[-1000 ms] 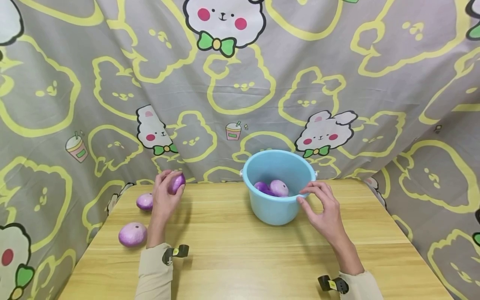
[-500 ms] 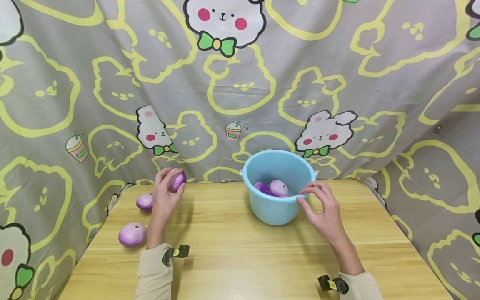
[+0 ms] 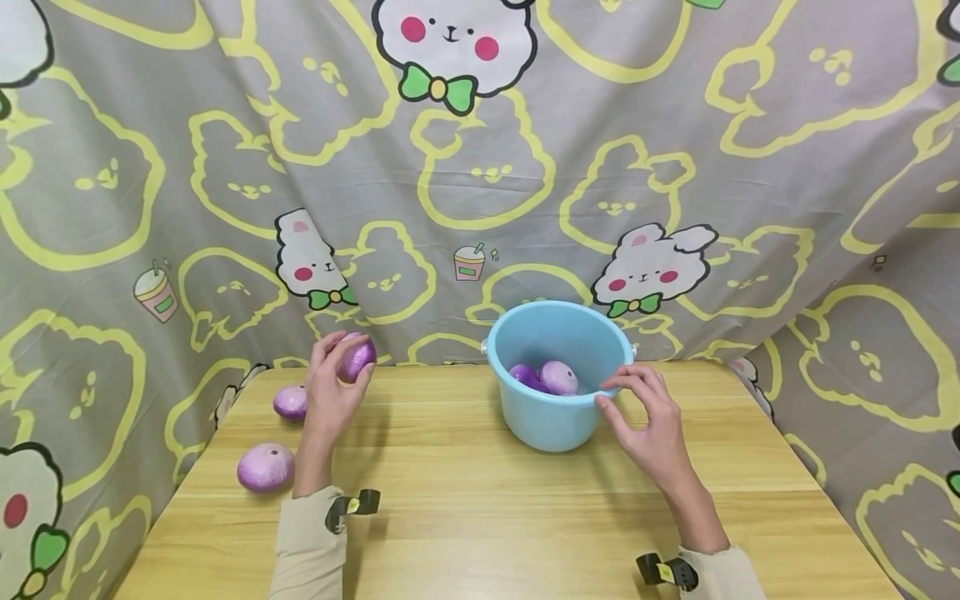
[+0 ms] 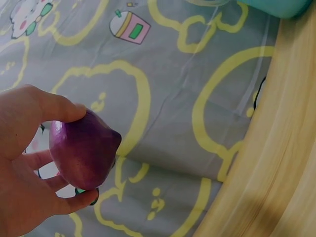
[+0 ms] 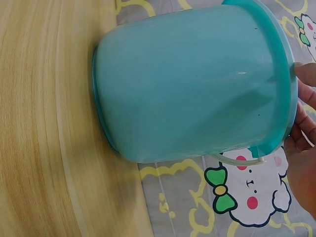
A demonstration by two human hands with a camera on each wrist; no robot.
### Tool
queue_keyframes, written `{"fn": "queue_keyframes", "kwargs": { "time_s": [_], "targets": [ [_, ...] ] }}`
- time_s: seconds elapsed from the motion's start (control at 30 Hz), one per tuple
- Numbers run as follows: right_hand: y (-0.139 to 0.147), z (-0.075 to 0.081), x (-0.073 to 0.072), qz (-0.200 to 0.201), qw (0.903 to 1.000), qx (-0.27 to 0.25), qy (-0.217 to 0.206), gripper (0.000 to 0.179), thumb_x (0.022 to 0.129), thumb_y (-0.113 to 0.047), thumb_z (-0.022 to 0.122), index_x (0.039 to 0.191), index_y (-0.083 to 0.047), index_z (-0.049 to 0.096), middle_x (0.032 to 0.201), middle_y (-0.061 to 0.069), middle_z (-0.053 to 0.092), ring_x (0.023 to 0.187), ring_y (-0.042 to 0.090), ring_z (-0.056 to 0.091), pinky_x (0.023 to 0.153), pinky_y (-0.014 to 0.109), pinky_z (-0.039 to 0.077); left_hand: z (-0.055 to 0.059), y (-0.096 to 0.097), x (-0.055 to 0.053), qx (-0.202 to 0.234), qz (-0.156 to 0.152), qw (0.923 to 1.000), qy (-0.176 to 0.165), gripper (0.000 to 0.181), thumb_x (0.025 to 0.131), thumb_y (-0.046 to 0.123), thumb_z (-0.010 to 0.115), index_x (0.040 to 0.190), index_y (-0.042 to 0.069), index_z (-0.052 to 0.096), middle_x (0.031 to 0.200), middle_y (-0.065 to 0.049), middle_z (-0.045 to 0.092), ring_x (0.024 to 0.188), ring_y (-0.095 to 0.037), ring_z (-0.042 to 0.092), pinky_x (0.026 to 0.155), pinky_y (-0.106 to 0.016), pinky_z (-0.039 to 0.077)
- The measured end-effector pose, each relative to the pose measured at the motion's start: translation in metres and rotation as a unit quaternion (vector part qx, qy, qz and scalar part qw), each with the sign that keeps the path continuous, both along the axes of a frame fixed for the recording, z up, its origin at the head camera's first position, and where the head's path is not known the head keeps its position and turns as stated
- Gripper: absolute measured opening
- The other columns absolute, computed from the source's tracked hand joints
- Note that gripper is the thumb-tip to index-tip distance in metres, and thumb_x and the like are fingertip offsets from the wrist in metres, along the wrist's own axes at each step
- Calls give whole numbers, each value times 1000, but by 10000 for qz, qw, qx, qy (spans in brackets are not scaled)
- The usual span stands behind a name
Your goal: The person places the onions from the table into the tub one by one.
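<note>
"Purple onion (image 3: pixel 358 358) first: where is it?"

"Over the far left part of the table. The left hand (image 3: pixel 330 396) has it, thumb on one side and fingers on the other. In the left wrist view the curtain (image 3: pixel 480 183) lies behind it, so I take it to be clear of the wood."

"And what is near it?"

"Two more onions rest on the table (image 3: pixel 465 492), beside and below that forearm: a smaller one (image 3: pixel 288 403) and a larger, paler one (image 3: pixel 266 468). Neither is being touched."

"Farther out?"

"A blue bucket (image 3: pixel 547 427) stands upright, well apart, on the other side of the table. Some onions (image 3: pixel 558 377) lie inside; I can't count them, since the near wall hides part. The right hand (image 3: pixel 652 417) pinches the rim on its near right side."

"So which step are we at?"

"My reading: loading the bucket, with one onion picked up and not yet carried across."

"What does the next move call for?"

"I'd say a sideways carry to the right, high enough to clear the rim, then a release low over the onions inside. The right hand should keep the bucket steady meanwhile."
</note>
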State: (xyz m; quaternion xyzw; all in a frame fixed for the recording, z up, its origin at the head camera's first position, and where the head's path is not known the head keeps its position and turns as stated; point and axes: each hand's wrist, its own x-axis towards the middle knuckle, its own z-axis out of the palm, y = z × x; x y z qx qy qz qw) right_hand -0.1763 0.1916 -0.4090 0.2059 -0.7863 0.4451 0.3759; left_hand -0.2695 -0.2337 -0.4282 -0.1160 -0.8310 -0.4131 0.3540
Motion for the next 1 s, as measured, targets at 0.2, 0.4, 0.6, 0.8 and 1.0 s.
{"fn": "queue_keyframes", "kwargs": {
  "time_s": [0.2,0.4,0.6,0.8,1.0],
  "targets": [
    [1,-1,-1,13,10000,7,65,25,76,19,78,97,8,70,107,24,62,108,39,51,107,18,35,2,3,1,-21,-77,9999,112,46,80,-5,82,123,7,72,140,-23,52,130,-37,50,104,-61,43],
    [1,-1,0,18,10000,16,60,25,76,19,78,97,8,70,107,24,62,109,39,52,108,18,35,4,5,1,-42,-123,9996,251,46,79,-5,82,122,7,72,139,-23,53,128,-36,52,102,-58,44],
    [1,-1,0,11,10000,3,9,24,77,18,78,97,8,70,107,24,62,109,40,51,109,19,35,6,7,3,-34,-161,9996,247,47,79,-6,82,123,8,72,139,-24,53,127,-36,52,102,-57,44],
    [0,0,0,6,10000,11,50,25,76,19,78,97,8,70,107,24,62,108,40,52,108,18,35,8,9,4,-23,-168,9996,245,47,78,-6,82,122,8,73,140,-24,52,128,-36,52,103,-58,43],
    [-1,1,0,2,10000,11,16,24,76,18,78,97,8,70,107,24,62,108,40,52,108,18,35,10,11,5,-65,-216,9994,275,46,79,-5,82,122,7,73,140,-24,52,128,-36,51,102,-56,43]
  ]
}}
